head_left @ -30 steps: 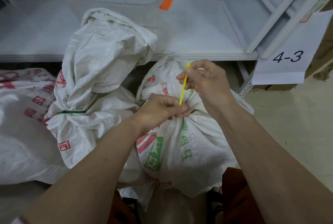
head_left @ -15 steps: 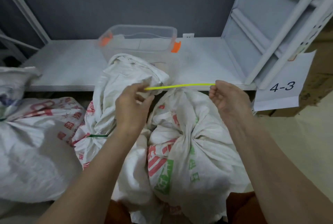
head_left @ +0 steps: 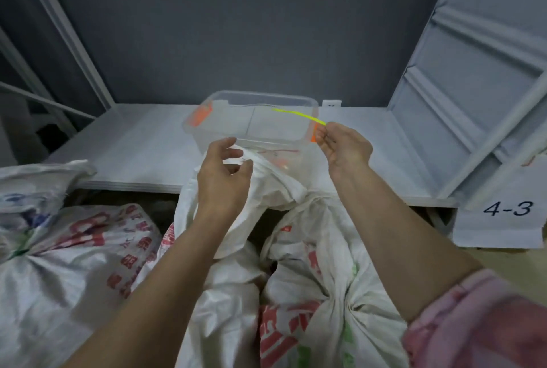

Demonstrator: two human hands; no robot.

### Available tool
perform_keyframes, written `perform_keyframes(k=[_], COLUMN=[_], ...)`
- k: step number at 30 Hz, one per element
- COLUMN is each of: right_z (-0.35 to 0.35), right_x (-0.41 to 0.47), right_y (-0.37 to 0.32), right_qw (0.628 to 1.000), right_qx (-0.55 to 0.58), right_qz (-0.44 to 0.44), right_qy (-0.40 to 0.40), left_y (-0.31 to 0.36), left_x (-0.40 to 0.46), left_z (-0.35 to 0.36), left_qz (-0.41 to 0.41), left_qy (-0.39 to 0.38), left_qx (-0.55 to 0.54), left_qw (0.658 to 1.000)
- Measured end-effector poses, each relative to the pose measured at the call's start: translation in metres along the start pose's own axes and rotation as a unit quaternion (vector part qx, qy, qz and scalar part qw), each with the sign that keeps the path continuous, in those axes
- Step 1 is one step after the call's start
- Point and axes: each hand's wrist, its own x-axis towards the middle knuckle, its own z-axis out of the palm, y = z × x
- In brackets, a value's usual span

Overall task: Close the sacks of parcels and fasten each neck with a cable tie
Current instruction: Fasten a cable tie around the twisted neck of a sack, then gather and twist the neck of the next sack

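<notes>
Tie (head_left: 299, 116) now in right hand (head_left: 344, 145) only

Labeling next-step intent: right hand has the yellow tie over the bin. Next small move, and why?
Probably let the yellow tie drop into the clear bin: the right hand pinches one end, the rest hangs over the bin, and the left hand is open, holding nothing.

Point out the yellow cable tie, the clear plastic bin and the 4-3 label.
yellow cable tie (head_left: 299, 115), head view, middle of the strip.
clear plastic bin (head_left: 251, 140), head view, near rim.
4-3 label (head_left: 508, 208), head view, between the printed digits.
</notes>
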Motion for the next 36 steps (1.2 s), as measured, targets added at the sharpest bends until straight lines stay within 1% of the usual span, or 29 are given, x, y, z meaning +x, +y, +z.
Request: perform_keyframes(k=[2, 4, 5, 7, 8, 11, 13, 14, 15, 16, 18, 19, 20, 21, 22, 24, 27, 29, 32, 34, 36], right_z=[0.013, 0.019, 0.018, 0.008, -0.002, -0.043, -0.079, -0.098, -0.115, -0.131, -0.154, -0.162, -0.166, -0.169, -0.169, -0.165, -0.155, -0.148, -0.141, -0.141, -0.142], right_x=[0.014, 0.024, 0.029, 0.037, 0.038, 0.033, 0.021, 0.015, 0.008, -0.001, -0.020, -0.028, -0.035, -0.042, -0.048, -0.055, -0.063, -0.080, -0.124, -0.160, -0.191], right_y=[0.009, 0.017, 0.020, 0.024, 0.025, 0.022, 0.023, 0.024, 0.027, 0.029, 0.037, 0.043, 0.049, 0.056, 0.062, 0.070, 0.062, 0.048, 0.027, 0.016, 0.009], right_qw=[0.999, 0.996, 0.989, 0.954, 0.935, 0.899, 0.860, 0.832, 0.791, 0.738, 0.600, 0.552, 0.523, 0.504, 0.495, 0.496, 0.541, 0.561, 0.585, 0.578, 0.553], right_qx=[-0.036, -0.080, -0.130, -0.285, -0.346, -0.434, -0.506, -0.553, -0.611, -0.675, -0.798, -0.832, -0.850, -0.861, -0.866, -0.863, -0.830, -0.801, -0.740, -0.714, -0.701], right_qz=[0.006, 0.022, 0.026, 0.020, -0.001, -0.064, -0.064, -0.051, -0.028, -0.002, 0.041, 0.046, 0.042, 0.026, 0.000, -0.049, -0.088, -0.162, -0.257, -0.293, -0.321], right_qy=[-0.006, -0.040, -0.061, -0.089, -0.083, -0.021, -0.006, -0.006, -0.008, -0.013, -0.027, -0.043, -0.056, -0.066, -0.073, -0.084, -0.104, -0.133, -0.210, -0.264, -0.315], left_y=[-0.008, -0.017, -0.021, -0.029, -0.033, -0.043, -0.052, -0.056, -0.061, -0.066, -0.071, -0.073, -0.075, -0.076, -0.077, -0.076, -0.073, -0.063, -0.038, -0.021, -0.007], left_x=[0.005, 0.006, 0.005, -0.002, -0.006, -0.026, -0.040, -0.048, -0.056, -0.064, -0.080, -0.087, -0.093, -0.099, -0.104, -0.111, -0.115, -0.115, -0.113, -0.116, -0.124], left_z=[0.004, 0.009, 0.011, 0.015, 0.017, 0.025, 0.038, 0.046, 0.053, 0.061, 0.072, 0.076, 0.078, 0.080, 0.080, 0.077, 0.070, 0.066, 0.062, 0.058, 0.049], left_qz=[0.003, 0.008, 0.009, 0.014, 0.018, 0.011, -0.024, -0.045, -0.062, -0.075, -0.087, -0.089, -0.093, -0.099, -0.105, -0.119, -0.145, -0.153, -0.223, -0.238, -0.210], left_qy=[-0.006, -0.007, -0.010, -0.021, -0.028, -0.058, -0.114, -0.151, -0.185, -0.212, -0.254, -0.270, -0.283, -0.291, -0.296, -0.293, -0.252, -0.221, -0.179, -0.176, -0.160], left_qx=[0.008, 0.011, 0.012, 0.019, 0.025, 0.056, 0.098, 0.121, 0.140, 0.157, 0.191, 0.206, 0.215, 0.221, 0.225, 0.228, 0.219, 0.213, 0.114, 0.088, 0.106], left_qw=[1.000, 1.000, 1.000, 1.000, 0.999, 0.997, 0.988, 0.980, 0.971, 0.962, 0.944, 0.936, 0.930, 0.926, 0.922, 0.921, 0.931, 0.939, 0.951, 0.951, 0.959])
